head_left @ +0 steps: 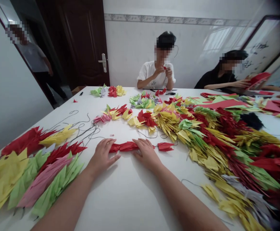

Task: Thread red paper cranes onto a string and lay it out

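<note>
A row of red folded paper pieces (129, 146) lies across the white table (120, 199) in front of me. My left hand (104, 155) rests at the row's left end, its thumb apart from the other fingers. At the right part of the row, my right hand (146, 153) lies over the paper with its fingers spread and hides some of it. One separate red folded piece (165, 147) sits just right of my right hand, with dark thread beside it.
Strung folded paper in yellow (168, 123), green and red covers the right side. More bundles (55, 170) lie at left, with loose black threads (82, 126). Across the table sit a person in white (154, 75) and one in black (217, 77); another stands at the doorway (35, 57).
</note>
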`<state>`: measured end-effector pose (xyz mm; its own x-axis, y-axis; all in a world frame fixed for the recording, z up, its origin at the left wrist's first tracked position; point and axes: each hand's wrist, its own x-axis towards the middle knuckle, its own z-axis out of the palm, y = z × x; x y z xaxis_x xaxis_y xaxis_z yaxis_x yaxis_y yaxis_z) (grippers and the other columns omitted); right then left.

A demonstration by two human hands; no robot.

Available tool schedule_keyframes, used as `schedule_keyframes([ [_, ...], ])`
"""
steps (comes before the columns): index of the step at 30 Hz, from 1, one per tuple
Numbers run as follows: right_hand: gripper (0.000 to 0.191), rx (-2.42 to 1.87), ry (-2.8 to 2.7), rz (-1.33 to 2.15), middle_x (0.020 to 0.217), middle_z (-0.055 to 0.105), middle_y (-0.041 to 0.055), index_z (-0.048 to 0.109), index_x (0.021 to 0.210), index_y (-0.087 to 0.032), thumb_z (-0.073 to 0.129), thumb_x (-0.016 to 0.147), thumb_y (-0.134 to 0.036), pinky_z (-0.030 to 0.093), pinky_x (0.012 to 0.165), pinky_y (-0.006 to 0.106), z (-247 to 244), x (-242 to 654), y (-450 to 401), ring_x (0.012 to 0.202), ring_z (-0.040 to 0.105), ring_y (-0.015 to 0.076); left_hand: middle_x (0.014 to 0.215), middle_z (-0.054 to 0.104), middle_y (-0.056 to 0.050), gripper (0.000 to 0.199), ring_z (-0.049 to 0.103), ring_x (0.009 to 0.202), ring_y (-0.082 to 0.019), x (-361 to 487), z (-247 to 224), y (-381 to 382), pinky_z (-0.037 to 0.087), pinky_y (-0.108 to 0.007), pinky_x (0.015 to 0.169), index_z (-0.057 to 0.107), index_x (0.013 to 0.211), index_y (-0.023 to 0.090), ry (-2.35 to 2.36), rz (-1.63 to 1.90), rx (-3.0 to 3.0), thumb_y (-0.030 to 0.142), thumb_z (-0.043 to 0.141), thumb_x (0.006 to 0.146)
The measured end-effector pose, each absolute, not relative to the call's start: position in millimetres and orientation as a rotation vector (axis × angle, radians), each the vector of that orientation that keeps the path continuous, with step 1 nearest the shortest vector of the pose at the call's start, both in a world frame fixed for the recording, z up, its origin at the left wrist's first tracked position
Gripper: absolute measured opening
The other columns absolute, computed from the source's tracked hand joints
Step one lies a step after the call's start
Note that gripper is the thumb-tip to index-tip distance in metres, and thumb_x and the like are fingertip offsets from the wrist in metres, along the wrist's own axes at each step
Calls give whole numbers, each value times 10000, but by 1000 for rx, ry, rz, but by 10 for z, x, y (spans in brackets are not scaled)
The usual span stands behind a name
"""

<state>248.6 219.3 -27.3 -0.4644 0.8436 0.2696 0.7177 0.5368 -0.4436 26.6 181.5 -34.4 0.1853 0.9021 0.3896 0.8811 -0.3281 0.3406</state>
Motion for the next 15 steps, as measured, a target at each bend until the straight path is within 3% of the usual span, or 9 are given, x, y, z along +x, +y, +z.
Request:
schedule_keyframes([
  [8,88,-1187,-2274,386,918,660,34,624,837,-190,566,771,-185,276,984,426,-241,2512,2214,988,533,189,1068,590,-75,427,497,1028,-221,621,-302,1956,364,-402,937,549,1107,175,1695,701,2416,479,385,855],
  [12,93,-1186,-2250,380,869,650,-1,605,795,-210,545,769,-144,243,1003,437,-266,2549,2221,974,529,165,1052,590,-67,423,505,1013,-214,560,-279,1984,376,-385,917,562,1081,195,1657,680,2373,502,397,842],
  [15,120,-1188,-2266,292,946,633,19,609,798,-210,503,807,-155,243,1012,443,-281,2563,2231,1002,510,173,1073,585,-65,422,499,1028,-211,513,-275,1982,366,-384,932,562,1087,196,1644,649,2360,498,391,847],
])
